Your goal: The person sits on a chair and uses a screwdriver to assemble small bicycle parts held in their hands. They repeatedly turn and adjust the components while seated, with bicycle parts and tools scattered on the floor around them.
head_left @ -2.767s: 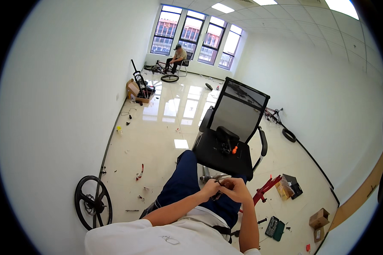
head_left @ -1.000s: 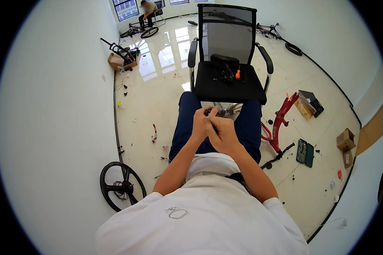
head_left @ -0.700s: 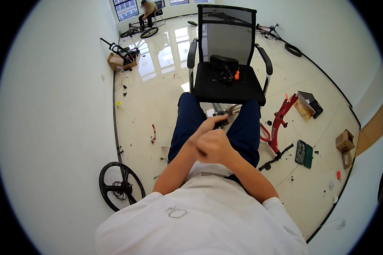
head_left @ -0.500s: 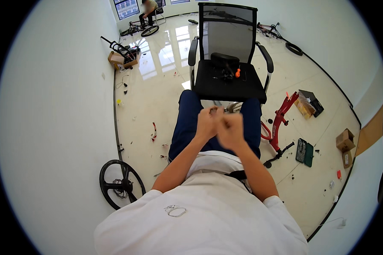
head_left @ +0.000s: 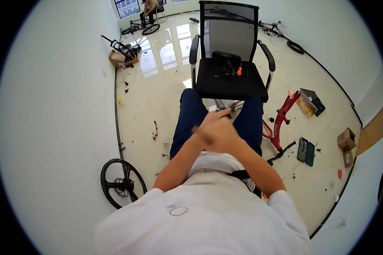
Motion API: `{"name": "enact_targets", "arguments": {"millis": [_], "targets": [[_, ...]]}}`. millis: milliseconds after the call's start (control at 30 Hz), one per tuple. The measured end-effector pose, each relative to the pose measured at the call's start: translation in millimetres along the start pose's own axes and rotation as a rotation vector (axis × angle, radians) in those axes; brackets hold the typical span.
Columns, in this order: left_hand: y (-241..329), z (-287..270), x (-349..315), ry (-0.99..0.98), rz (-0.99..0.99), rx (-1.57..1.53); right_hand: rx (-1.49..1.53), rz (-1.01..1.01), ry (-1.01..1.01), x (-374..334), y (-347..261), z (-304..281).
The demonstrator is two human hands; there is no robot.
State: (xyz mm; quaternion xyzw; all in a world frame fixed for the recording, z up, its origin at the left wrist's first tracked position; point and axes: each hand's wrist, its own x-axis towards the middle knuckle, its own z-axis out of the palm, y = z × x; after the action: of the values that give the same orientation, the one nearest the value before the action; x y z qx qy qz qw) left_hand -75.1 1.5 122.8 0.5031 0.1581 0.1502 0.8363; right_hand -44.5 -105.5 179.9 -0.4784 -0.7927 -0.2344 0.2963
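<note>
A pale, glossy floor (head_left: 144, 97) marked by thin tile seams runs between two plain white walls, the left wall (head_left: 55, 106) and the right wall (head_left: 327, 42), with a dark skirting strip (head_left: 116, 106) along its side edges. Near its far left corner is a dark-framed window (head_left: 127, 7), and bright window reflections (head_left: 166, 44) streak the floor there. A black mesh-backed armchair (head_left: 230, 46) stands mid-floor; a smaller chair (head_left: 160, 9) sits by the far edge. A tan panel (head_left: 370, 129) borders the right edge.
</note>
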Motion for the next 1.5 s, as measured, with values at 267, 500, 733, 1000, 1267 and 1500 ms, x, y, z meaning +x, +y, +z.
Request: {"name": "enact_targets", "arguments": {"millis": [267,500,733,1000,1267,1500], "targets": [[31.4,19.5,-22.3,0.037,0.170,0.349,0.136,0.081,0.304,6.6,-21.5,11.2],[25.0,14.4,-7.7,-0.558,-0.544,-0.499,0.154,0.012,0.274,16.8,1.6,-0.8],[22.9,0.9,-8.0,-0.072,-0.139,-0.646,0.447,0.233,0.617,-5.5,14.2,1.9],[30.4,20.1,-28.9,-0.108,-0.017,-0.276,1.854,1.106,0.679,11.6,65.2,-26.2],[21.8,-1.6,-2.5,0.091,0.147,-0.255,0.165,0.016,-0.126,25.8,1.9,-6.5],[47.3,-11.9,-33.3,-0.238,-0.387,-0.759,0.594,0.116,0.251,9.7,8.2,-41.2]]}}
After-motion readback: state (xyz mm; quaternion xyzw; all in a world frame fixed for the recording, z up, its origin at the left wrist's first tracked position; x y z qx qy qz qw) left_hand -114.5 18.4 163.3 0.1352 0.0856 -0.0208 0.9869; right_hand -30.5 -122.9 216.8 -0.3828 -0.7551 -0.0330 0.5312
